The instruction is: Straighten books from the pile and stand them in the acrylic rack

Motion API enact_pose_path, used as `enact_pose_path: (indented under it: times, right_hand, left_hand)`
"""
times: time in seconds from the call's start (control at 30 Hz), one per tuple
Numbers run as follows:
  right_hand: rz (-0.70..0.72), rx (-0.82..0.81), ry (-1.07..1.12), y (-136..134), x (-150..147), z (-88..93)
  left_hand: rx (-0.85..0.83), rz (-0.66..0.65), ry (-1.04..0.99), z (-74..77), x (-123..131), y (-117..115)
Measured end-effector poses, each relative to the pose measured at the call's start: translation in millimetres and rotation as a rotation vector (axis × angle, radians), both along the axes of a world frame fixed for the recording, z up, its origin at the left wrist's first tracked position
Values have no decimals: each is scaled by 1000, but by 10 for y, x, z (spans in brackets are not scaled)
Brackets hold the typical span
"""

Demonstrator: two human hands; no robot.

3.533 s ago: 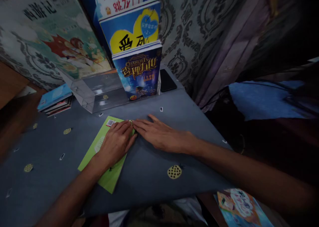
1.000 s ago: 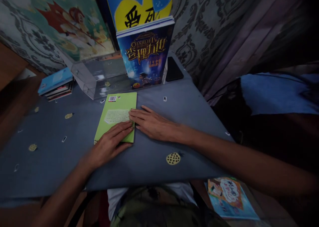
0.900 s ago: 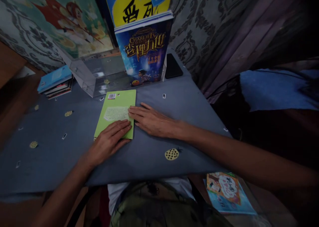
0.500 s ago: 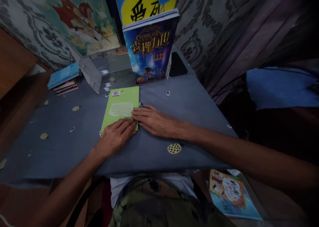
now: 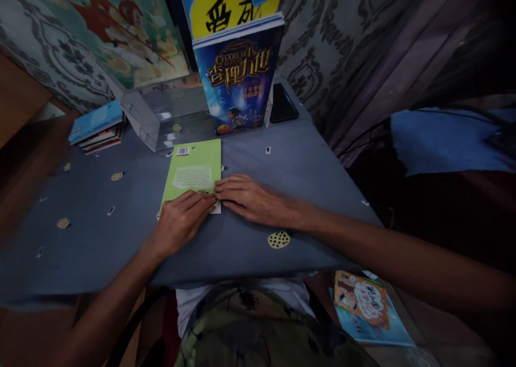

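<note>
A green book lies back cover up on the cloth, its barcode at the far left corner. My left hand rests over its near part, the fingers pressed together at the near right corner. White paper shows beneath the green cover there, so that corner looks slightly lifted. From the right, my right hand meets the same edge with bent fingers, its fingertips close against those of the left. Exactly how the thumbs grip the cover is partly hidden.
Behind the book, a clear acrylic stand holds upright books, with a dark blue book in front. A black phone lies beside it. Stacked books sit at the left. Below the table's right side are more books.
The fingers of my right hand have drawn back to the book's edge and bent. At the near right corner, white paper now shows under the cover. The view has shifted slightly.
</note>
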State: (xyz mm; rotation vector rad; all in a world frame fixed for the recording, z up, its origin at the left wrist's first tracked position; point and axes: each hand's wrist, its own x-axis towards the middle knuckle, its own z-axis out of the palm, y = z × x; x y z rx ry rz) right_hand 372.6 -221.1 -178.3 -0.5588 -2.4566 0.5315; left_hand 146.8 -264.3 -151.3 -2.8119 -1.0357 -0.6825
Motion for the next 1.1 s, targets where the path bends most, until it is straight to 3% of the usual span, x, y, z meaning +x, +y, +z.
enact_pose_path:
  times: [0.27,0.6,0.9,1.1]
  right_hand:
    - [8,9,20,8,7,-2]
    - [50,102,75,-15,6,-19]
    - [65,255,-70,-107,24,112]
    - [-15,348,-98,-205,-29,90]
  left_hand:
    - [-34,-8,-16,-8,-35,19]
    - [39,-18,26,-3,-15,-39]
    - [142,-16,80,-23,13,-126]
    - [58,-6,62,-14,-19,-206]
